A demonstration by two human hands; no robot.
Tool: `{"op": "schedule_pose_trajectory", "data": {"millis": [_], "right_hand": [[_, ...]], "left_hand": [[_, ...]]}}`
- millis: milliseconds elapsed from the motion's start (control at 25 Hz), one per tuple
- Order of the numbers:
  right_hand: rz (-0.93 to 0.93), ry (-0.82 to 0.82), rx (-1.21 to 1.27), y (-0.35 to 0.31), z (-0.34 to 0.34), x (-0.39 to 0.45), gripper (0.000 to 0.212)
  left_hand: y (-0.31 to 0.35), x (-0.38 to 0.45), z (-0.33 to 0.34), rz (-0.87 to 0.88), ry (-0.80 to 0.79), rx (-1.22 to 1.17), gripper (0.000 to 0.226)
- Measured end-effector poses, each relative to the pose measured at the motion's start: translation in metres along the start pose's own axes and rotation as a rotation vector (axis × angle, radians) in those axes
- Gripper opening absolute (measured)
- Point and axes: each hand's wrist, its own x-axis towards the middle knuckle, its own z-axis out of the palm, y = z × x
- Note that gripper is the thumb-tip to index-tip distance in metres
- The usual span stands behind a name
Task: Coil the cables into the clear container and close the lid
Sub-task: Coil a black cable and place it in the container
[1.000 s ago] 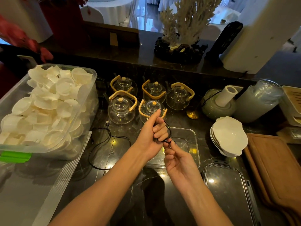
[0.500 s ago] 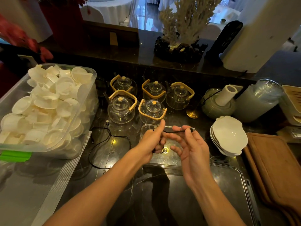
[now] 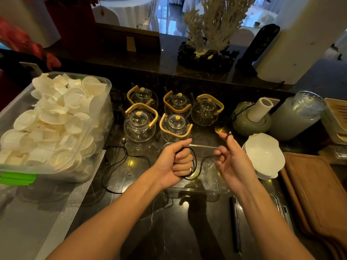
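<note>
My left hand [image 3: 177, 159] is fisted over the clear container [image 3: 210, 186], with loops of a thin black cable [image 3: 195, 164] wound around its fingers. My right hand [image 3: 231, 158] is to the right of it and pinches the free end of that cable near its plug [image 3: 229, 133], fingers partly spread. The cable runs slack between the two hands. A second black cable [image 3: 120, 166] lies loose on the dark counter to the left of the container. The clear lid [image 3: 262, 222] lies flat at the lower right.
A big plastic bin of white cups [image 3: 50, 124] fills the left. Several glass teapots [image 3: 139, 124] stand just behind the container. White bowls [image 3: 262, 156], a paper roll holder [image 3: 251, 119], a glass jar [image 3: 296, 115] and wooden boards [image 3: 317, 194] crowd the right.
My right hand has swung out to the right with the cable end, drawing the cable away from my left hand. My left fist has stayed over the container, holding the loops.
</note>
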Motion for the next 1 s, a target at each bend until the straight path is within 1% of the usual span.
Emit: {"op": "schedule_pose_trajectory", "data": {"millis": [80, 160, 240, 320, 360, 440, 520, 600, 760, 880, 1000], "right_hand": [[0.095, -0.014, -0.099, 0.006, -0.004, 0.011, 0.032], [0.129, -0.052, -0.376, 0.010, -0.010, 0.018, 0.031], [0.126, -0.179, -0.653, 0.017, -0.011, 0.016, 0.027], [0.137, -0.340, -0.722, 0.027, -0.008, 0.009, 0.035], [0.135, -0.389, -0.699, 0.032, -0.007, 0.006, 0.037], [0.122, -0.428, -0.575, 0.040, -0.007, 0.003, 0.032], [0.120, -0.421, -0.452, 0.046, -0.010, 0.002, 0.024], [0.119, -0.430, -0.373, 0.053, -0.013, 0.001, 0.022], [0.165, -0.432, -0.126, 0.067, -0.016, -0.001, 0.013], [0.201, -0.414, -0.005, 0.074, -0.017, 0.000, 0.017], [0.230, -0.420, 0.080, 0.078, -0.015, -0.002, 0.013]], "left_hand": [[0.002, -0.001, 0.006, -0.016, -0.048, -0.041, 0.061], [0.005, -0.002, 0.010, -0.018, -0.093, -0.083, 0.062], [0.009, -0.002, 0.014, -0.010, -0.108, -0.096, 0.062], [0.011, 0.000, 0.016, 0.004, -0.089, -0.093, 0.061], [0.012, 0.000, 0.016, 0.009, -0.076, -0.092, 0.061], [0.014, 0.000, 0.014, 0.009, -0.054, -0.095, 0.060], [0.016, -0.001, 0.012, 0.000, -0.033, -0.082, 0.059], [0.016, -0.003, 0.010, -0.013, -0.033, -0.075, 0.059], [0.016, -0.004, 0.012, -0.052, -0.036, -0.065, 0.054], [0.019, -0.004, 0.012, -0.070, 0.094, 0.002, 0.050], [0.019, -0.002, 0.014, -0.043, 0.220, 0.091, 0.050]]}}
